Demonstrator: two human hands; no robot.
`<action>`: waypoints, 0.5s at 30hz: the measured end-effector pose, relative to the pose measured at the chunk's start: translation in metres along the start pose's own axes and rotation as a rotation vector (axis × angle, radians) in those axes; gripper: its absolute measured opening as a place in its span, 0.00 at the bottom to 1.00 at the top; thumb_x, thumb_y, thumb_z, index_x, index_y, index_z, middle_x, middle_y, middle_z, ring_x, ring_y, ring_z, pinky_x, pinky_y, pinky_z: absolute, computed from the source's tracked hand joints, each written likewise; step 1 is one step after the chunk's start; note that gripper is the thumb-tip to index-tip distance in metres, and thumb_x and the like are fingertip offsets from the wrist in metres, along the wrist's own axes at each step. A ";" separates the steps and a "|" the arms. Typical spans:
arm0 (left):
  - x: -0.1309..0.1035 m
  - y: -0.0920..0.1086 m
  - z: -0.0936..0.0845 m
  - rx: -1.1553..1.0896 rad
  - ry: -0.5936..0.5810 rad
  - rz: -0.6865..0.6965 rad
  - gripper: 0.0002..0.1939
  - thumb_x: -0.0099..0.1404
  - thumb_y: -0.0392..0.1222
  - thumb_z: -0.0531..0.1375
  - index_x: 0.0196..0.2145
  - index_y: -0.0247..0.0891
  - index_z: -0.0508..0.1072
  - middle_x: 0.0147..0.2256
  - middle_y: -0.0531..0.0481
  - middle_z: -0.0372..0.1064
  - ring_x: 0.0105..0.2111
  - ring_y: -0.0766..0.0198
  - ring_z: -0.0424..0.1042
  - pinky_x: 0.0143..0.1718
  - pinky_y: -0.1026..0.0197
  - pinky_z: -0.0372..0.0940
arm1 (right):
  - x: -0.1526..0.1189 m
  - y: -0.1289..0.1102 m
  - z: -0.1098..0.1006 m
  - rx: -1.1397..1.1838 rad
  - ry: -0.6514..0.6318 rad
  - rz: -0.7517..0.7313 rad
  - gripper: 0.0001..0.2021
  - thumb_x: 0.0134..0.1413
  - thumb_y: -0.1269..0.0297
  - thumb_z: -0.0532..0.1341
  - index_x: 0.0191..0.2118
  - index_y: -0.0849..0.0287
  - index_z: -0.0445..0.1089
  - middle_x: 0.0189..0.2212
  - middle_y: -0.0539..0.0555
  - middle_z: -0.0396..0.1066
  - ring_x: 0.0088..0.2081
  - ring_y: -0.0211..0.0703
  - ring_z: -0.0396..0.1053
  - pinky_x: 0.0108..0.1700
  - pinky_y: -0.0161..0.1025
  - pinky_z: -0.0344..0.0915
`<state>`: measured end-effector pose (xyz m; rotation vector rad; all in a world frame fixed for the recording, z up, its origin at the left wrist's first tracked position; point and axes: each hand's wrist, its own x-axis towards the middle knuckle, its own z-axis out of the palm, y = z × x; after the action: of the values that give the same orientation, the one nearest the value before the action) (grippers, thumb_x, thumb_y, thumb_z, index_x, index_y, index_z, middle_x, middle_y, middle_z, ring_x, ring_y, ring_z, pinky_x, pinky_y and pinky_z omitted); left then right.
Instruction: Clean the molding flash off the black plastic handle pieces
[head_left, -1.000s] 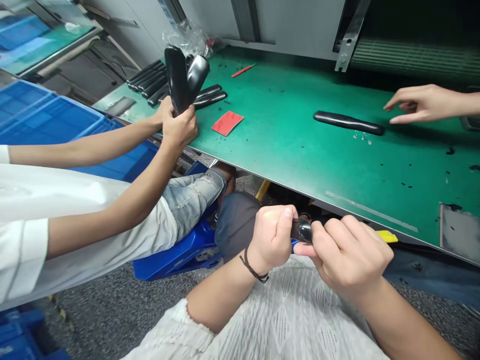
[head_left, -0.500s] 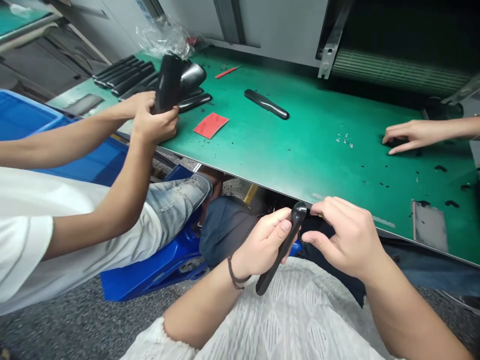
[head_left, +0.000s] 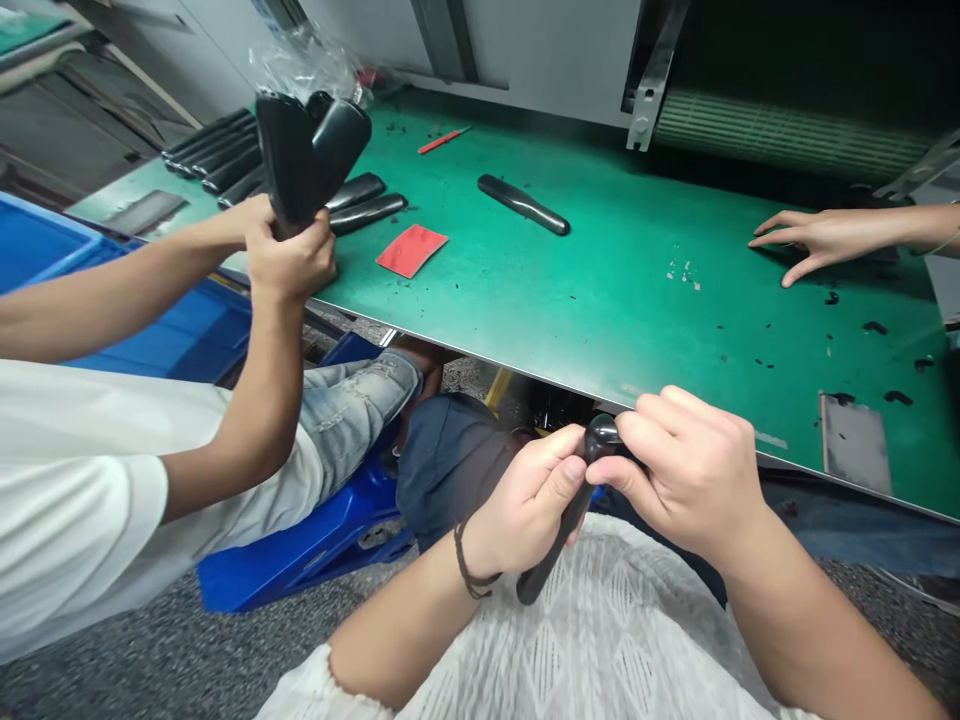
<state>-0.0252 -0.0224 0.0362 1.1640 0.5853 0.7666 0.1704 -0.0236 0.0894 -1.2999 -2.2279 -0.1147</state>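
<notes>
Right hand (head_left: pixel 686 465) closed back onto black handle (head_left: pixel 564 515) tip, pinching; left hand (head_left: pixel 529 500) grips shaft below counter (head_left: pixel 600 300) edge. Inspection step, judged; next needs rotating.

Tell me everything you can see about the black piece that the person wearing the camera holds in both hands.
The black piece is long, narrow and glossy, and looks like moulded plastic or rubber. Its upper end is rounded; its lower end points toward the white knitted top. It is tilted, held below the table's edge. The left hand wraps around its middle, and the right hand pinches its rounded end with the fingers. Most of its middle is hidden.
</notes>
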 end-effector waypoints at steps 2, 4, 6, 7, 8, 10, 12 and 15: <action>0.000 0.000 0.002 -0.029 0.007 -0.007 0.23 0.78 0.61 0.51 0.43 0.35 0.68 0.19 0.56 0.63 0.14 0.71 0.61 0.16 0.69 0.56 | -0.003 -0.004 0.003 -0.061 0.050 0.001 0.27 0.75 0.47 0.53 0.25 0.57 0.62 0.23 0.50 0.57 0.28 0.41 0.49 0.29 0.42 0.43; 0.000 0.001 0.005 -0.071 0.005 -0.017 0.22 0.78 0.60 0.51 0.42 0.36 0.68 0.19 0.57 0.63 0.14 0.71 0.61 0.16 0.68 0.56 | -0.006 -0.007 0.006 -0.103 0.082 -0.001 0.26 0.75 0.47 0.53 0.26 0.57 0.63 0.23 0.50 0.57 0.28 0.42 0.49 0.30 0.42 0.43; 0.001 0.003 0.006 -0.090 0.026 -0.007 0.21 0.78 0.58 0.52 0.41 0.36 0.68 0.20 0.56 0.63 0.15 0.71 0.61 0.17 0.68 0.56 | -0.008 -0.009 0.009 -0.123 0.098 0.003 0.25 0.75 0.48 0.53 0.28 0.57 0.65 0.23 0.51 0.58 0.29 0.42 0.49 0.30 0.42 0.44; 0.003 0.005 0.007 -0.076 0.054 0.014 0.21 0.78 0.58 0.53 0.40 0.35 0.69 0.22 0.55 0.64 0.18 0.71 0.63 0.20 0.68 0.58 | -0.009 -0.010 0.010 -0.131 0.103 0.008 0.24 0.76 0.48 0.53 0.29 0.57 0.66 0.23 0.51 0.59 0.29 0.43 0.50 0.31 0.42 0.45; 0.004 0.006 0.008 -0.049 0.089 0.039 0.21 0.78 0.58 0.54 0.39 0.35 0.69 0.25 0.53 0.65 0.22 0.70 0.64 0.24 0.67 0.61 | -0.010 -0.011 0.012 -0.138 0.109 0.015 0.24 0.76 0.48 0.52 0.30 0.57 0.67 0.24 0.51 0.60 0.29 0.43 0.50 0.31 0.42 0.45; 0.007 0.008 0.009 0.004 0.156 0.071 0.22 0.77 0.57 0.55 0.36 0.34 0.70 0.31 0.50 0.65 0.30 0.69 0.64 0.32 0.65 0.62 | -0.011 -0.011 0.014 -0.148 0.110 0.027 0.25 0.76 0.47 0.51 0.30 0.57 0.67 0.24 0.52 0.60 0.29 0.43 0.51 0.31 0.43 0.44; 0.010 0.009 0.010 0.010 0.189 0.068 0.23 0.77 0.57 0.56 0.35 0.33 0.70 0.32 0.50 0.64 0.33 0.67 0.62 0.35 0.64 0.61 | -0.011 -0.012 0.015 -0.147 0.094 0.020 0.26 0.76 0.46 0.50 0.29 0.57 0.66 0.24 0.52 0.59 0.29 0.44 0.51 0.30 0.43 0.43; 0.014 0.009 0.009 -0.013 0.240 0.065 0.23 0.76 0.57 0.56 0.34 0.33 0.69 0.30 0.52 0.61 0.31 0.68 0.58 0.33 0.64 0.58 | -0.013 -0.014 0.018 -0.124 0.029 -0.016 0.27 0.76 0.45 0.49 0.29 0.57 0.66 0.24 0.52 0.59 0.30 0.44 0.51 0.31 0.43 0.45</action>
<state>-0.0120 -0.0149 0.0468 1.0909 0.7430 0.9723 0.1567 -0.0347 0.0704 -1.3369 -2.2372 -0.2796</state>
